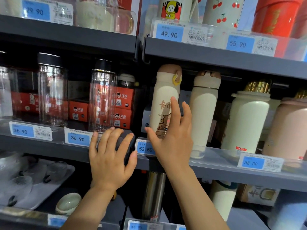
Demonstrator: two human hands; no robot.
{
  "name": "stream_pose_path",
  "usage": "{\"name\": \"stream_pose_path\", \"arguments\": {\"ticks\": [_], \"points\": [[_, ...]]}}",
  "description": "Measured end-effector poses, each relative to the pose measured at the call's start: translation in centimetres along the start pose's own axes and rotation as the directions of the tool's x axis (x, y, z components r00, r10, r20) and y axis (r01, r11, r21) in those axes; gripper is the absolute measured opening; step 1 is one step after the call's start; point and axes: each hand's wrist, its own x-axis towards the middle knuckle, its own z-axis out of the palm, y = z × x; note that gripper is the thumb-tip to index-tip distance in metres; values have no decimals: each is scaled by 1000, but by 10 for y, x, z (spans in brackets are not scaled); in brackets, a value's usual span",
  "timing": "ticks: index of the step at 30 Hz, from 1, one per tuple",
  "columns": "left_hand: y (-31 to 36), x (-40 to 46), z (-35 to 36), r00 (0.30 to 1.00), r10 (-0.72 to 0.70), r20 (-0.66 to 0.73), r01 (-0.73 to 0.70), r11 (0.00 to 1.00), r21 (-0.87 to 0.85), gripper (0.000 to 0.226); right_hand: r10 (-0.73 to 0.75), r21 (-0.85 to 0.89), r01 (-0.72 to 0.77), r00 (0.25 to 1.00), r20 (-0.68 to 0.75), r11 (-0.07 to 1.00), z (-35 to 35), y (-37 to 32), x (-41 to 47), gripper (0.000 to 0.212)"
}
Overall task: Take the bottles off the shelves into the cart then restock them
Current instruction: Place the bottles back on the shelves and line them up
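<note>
I am facing grey store shelves of bottles. My right hand (172, 138) is spread with straight fingers in front of a cream bottle with a bear picture and a tan lid (164, 90), which stands upright on the middle shelf (232, 166). The fingers lie against or just off its lower half; I cannot tell which. My left hand (109, 160) grips a dark round object (127, 143) at the shelf's front edge, beside the 52.50 price tag (145, 148). A clear bottle with a black lid (103, 97) stands just behind it. No cart is in view.
To the right stand a cream bottle with a brown lid (204, 105), a white one with a gold lid (249, 122) and a pink one (285, 130). Left are a clear bottle (53, 90) and red boxes (123, 100). Below are a steel bottle (154, 195) and a tray (49, 188) holding glass cups.
</note>
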Motion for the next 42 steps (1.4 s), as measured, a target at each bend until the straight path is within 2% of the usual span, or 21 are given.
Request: {"name": "stream_pose_path", "arguments": {"ticks": [8, 15, 23, 28, 32, 42], "points": [[1, 0, -1, 1000, 4, -7, -4, 1000, -11, 37, 31, 28, -30, 1000, -7, 999, 0, -4, -1, 92], [1, 1, -1, 1000, -3, -11, 3, 1000, -10, 37, 108, -19, -107, 989, 104, 994, 3, -6, -1, 93], [1, 1, -1, 1000, -4, -1, 4, 1000, -14, 37, 156, -130, -165, 985, -73, 978, 17, -16, 1, 110], [1, 1, 0, 1000, 1, -8, -1, 1000, -16, 37, 118, -31, -118, 993, 1, 993, 10, -13, -4, 98], [1, 0, 0, 1000, -3, -12, 3, 1000, -20, 36, 143, 36, -145, 989, 49, 989, 8, -12, -4, 95], [1, 0, 0, 1000, -1, -1, 1, 1000, -9, 40, 107, -90, -111, 993, -47, 990, 17, -10, -5, 92]]}}
